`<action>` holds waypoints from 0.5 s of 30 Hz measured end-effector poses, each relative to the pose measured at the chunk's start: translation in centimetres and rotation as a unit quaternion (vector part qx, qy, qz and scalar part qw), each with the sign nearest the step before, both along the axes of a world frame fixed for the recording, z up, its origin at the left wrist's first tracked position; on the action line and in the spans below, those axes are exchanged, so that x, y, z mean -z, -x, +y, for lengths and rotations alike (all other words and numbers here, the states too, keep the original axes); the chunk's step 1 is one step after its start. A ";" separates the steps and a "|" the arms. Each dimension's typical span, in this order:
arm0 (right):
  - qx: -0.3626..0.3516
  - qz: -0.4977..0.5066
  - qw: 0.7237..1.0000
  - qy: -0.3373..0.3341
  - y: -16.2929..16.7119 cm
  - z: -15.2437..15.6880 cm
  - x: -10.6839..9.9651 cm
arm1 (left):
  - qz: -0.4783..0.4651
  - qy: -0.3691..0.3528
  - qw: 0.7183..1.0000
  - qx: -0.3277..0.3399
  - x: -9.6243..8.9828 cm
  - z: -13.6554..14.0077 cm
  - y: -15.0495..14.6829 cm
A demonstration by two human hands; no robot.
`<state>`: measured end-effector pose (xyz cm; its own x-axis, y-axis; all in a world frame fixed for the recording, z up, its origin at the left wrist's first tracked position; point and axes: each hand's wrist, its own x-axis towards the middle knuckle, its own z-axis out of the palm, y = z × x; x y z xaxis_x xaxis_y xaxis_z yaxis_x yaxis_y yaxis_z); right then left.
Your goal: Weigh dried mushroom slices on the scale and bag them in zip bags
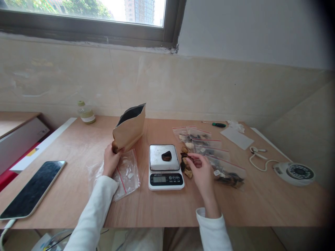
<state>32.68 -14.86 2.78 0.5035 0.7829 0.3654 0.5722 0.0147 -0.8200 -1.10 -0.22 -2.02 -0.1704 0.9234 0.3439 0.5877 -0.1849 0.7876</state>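
Note:
A brown kraft paper pouch (129, 130) stands tilted with its dark mouth open. My left hand (112, 161) is closed at its lower left corner, beside a small dark brown piece; the fingertips are partly hidden. Under that wrist lie clear zip bags (128, 177) with red seals. On the steel plate of the white digital scale (166, 184) rests one dark dried slice (166, 156). Right of the scale, my right hand (200, 169) pinches a piece in a small pile of dried slices (187, 173). The scale's digits are too faint to read.
Several filled zip bags (227, 172) lie right of my right hand. Behind them are a green-handled screwdriver (218, 124) and white paper (237, 137). A white round device (295, 173) with a cable sits far right. A tablet (34, 190) lies left, a small bottle (87, 113) at the back.

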 end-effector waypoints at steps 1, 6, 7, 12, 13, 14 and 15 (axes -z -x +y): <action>-0.003 0.019 1.000 0.006 0.6 0.8 -0.2 | 0.000 0.000 1.000 -0.001 0.0 0.0 0.0; -0.033 0.060 0.997 0.039 2.9 2.8 0.0 | 0.000 0.000 1.000 -0.003 -0.1 0.0 0.0; -0.029 0.042 0.998 0.034 2.9 2.5 0.2 | 0.000 0.000 1.000 -0.003 -0.1 0.0 0.0; 0.010 -0.035 0.999 0.018 0.9 -0.4 2.2 | -0.002 0.001 1.000 0.000 0.2 0.1 0.1; 0.009 -0.044 0.999 0.022 0.3 -1.1 2.9 | -0.003 0.001 1.000 0.000 0.2 0.1 0.1; 0.010 -0.058 0.998 0.025 -0.1 -1.7 3.6 | -0.004 0.001 1.000 0.000 0.3 0.2 0.1; 0.006 -0.077 0.997 0.031 -0.5 -2.4 4.4 | -0.005 0.000 1.000 0.001 0.3 0.2 0.1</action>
<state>33.21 -17.22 -1.58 0.4555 0.8000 0.3906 0.6908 -0.0409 -0.7219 -1.20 -0.05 -2.31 -0.1723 0.9233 0.3432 0.5801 -0.1864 0.7929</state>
